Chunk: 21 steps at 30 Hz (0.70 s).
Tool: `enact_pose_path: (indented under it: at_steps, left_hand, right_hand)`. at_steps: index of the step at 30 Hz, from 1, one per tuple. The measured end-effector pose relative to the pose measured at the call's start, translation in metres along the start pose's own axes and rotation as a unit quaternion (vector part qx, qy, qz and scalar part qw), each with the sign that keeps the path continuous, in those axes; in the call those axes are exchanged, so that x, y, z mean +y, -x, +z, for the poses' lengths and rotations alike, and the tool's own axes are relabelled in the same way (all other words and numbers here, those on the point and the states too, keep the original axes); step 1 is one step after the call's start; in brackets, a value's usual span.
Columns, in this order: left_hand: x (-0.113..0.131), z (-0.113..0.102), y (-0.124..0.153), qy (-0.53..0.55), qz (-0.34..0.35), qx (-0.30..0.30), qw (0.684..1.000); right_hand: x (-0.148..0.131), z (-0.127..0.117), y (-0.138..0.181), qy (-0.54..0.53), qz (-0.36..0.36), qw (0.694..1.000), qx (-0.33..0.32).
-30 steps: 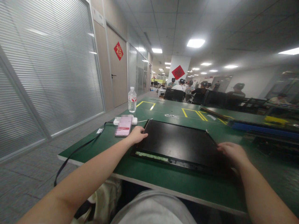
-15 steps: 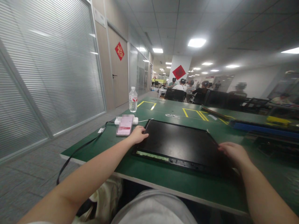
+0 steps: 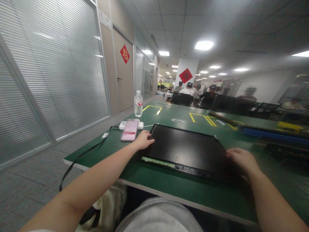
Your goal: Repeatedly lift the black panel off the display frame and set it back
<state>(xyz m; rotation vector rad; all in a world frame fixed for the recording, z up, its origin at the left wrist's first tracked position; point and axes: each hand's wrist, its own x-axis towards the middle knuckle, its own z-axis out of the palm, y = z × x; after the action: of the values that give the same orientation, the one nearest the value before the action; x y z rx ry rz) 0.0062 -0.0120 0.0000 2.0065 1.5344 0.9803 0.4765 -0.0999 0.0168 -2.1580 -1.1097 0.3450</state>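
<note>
where it lies flat, black panel (image 3: 185, 149) between left hand (image 3: 144, 139) and right hand (image 3: 242, 160)

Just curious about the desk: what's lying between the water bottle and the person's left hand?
In the head view, a pink phone lies on the green table between the water bottle and the left hand.

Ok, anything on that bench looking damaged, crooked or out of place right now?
One oddity: the black panel shows a bare green circuit strip along its near edge, as if a cover is missing there. The left hand and right hand rest on its two sides. The phone and water bottle look fine.
</note>
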Motion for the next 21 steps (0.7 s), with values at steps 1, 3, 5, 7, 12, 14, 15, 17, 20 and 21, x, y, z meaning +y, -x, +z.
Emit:
enact_pose_path:
  at_steps: [1,3,5,7,12,14,15,17,20,21]
  left_hand:
    - [-0.0006,0.0002,-0.0003,0.001,0.001,0.000,1.000]
    - [-0.0014,0.0005,-0.0008,-0.002,-0.002,-0.006,1.000]
    - [-0.0018,0.0006,-0.0011,-0.021,-0.008,-0.018,1.000]
    - [-0.0018,0.0005,-0.0010,-0.048,-0.009,-0.034,0.998]
    - [-0.0018,0.0001,0.0005,-0.079,-0.002,-0.054,0.995]
    - [-0.0024,0.0002,0.0005,-0.077,0.002,-0.054,0.996]
    - [-0.0029,0.0003,0.0004,-0.077,0.004,-0.053,0.996]
    - [-0.0040,0.0004,-0.0001,-0.081,0.006,-0.053,0.995]
    - [-0.0041,0.0009,-0.0001,-0.090,0.013,-0.058,0.994]
    - [-0.0033,0.0012,0.0005,-0.093,0.016,-0.061,0.994]
  right_hand:
    - [0.0004,0.0001,0.0000,-0.006,0.001,1.000,-0.001]
    - [0.0005,0.0002,0.0006,-0.017,0.004,1.000,-0.002]
    - [-0.0002,0.0002,0.0018,-0.029,0.007,1.000,0.001]
    - [-0.0012,0.0003,0.0030,-0.042,0.013,0.999,0.001]
    - [-0.0003,0.0014,0.0030,-0.063,0.024,0.998,-0.003]
    - [0.0014,0.0019,0.0016,-0.063,0.022,0.998,-0.002]
    - [0.0023,0.0020,0.0008,-0.063,0.021,0.998,-0.002]
    - [0.0034,0.0021,-0.0007,-0.064,0.022,0.998,-0.005]
    - [0.0023,0.0015,-0.0010,-0.050,0.021,0.999,-0.010]
    - [0.0012,0.0010,-0.0003,-0.041,0.018,0.999,-0.010]
